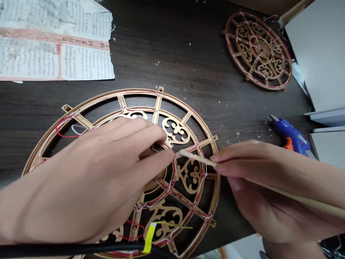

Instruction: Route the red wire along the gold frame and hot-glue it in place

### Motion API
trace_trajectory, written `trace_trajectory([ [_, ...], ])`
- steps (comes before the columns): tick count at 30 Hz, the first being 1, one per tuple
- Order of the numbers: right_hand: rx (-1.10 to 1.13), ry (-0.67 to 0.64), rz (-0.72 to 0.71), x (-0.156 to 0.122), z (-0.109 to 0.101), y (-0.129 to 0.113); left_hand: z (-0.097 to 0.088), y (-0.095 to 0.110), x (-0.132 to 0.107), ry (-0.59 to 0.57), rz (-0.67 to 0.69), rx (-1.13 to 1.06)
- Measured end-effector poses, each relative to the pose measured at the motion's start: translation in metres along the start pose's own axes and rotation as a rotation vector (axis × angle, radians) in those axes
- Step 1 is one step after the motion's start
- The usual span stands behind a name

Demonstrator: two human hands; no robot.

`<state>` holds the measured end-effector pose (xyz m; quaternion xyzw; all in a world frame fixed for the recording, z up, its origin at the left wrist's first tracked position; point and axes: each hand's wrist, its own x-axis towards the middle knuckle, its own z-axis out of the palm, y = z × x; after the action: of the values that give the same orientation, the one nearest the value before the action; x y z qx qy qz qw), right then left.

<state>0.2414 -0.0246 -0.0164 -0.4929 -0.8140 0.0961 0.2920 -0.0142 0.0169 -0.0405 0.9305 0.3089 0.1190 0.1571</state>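
Observation:
A large round gold openwork frame (188,118) with red and white wires along its spokes lies on the dark wooden table. My left hand (88,180) lies flat on it, fingers stretched out and pressing near the hub. My right hand (269,180) pinches a thin wooden stick (196,158), whose tip touches the wiring on a spoke just beside my left fingertips. A black cable (67,249) with a yellow tag runs along the bottom edge.
A smaller gold wired frame (258,50) lies at the back right. A blue glue gun (289,136) rests at the right, beside white boards (320,54). Newspaper (54,39) covers the back left. Bits of dried glue dot the table.

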Motion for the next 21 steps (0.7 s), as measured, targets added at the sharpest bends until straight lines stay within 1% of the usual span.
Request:
trace_trajectory([
  [2, 0.053, 0.073, 0.006, 0.001, -0.001, 0.000, -0.001, 0.001, -0.001, -0.017, -0.017, -0.002],
  [4, 0.128, 0.073, -0.013, 0.001, -0.001, 0.001, -0.001, 0.001, -0.002, -0.010, -0.030, -0.008],
  [7, 0.139, -0.013, -0.046, -0.001, -0.001, 0.005, -0.001, 0.000, -0.004, -0.002, -0.028, -0.026],
  [10, 0.094, -0.058, -0.085, -0.004, -0.003, 0.010, -0.002, 0.000, -0.003, -0.029, -0.018, -0.014],
  [15, 0.080, -0.041, -0.069, -0.008, -0.008, 0.013, -0.003, 0.002, 0.002, -0.050, -0.022, 0.008],
  [18, 0.090, -0.081, -0.067, -0.010, -0.006, 0.012, -0.003, 0.002, 0.002, -0.064, -0.040, 0.019],
  [21, 0.079, -0.065, -0.058, -0.013, -0.003, 0.014, -0.003, 0.002, 0.000, -0.063, -0.051, 0.011],
])
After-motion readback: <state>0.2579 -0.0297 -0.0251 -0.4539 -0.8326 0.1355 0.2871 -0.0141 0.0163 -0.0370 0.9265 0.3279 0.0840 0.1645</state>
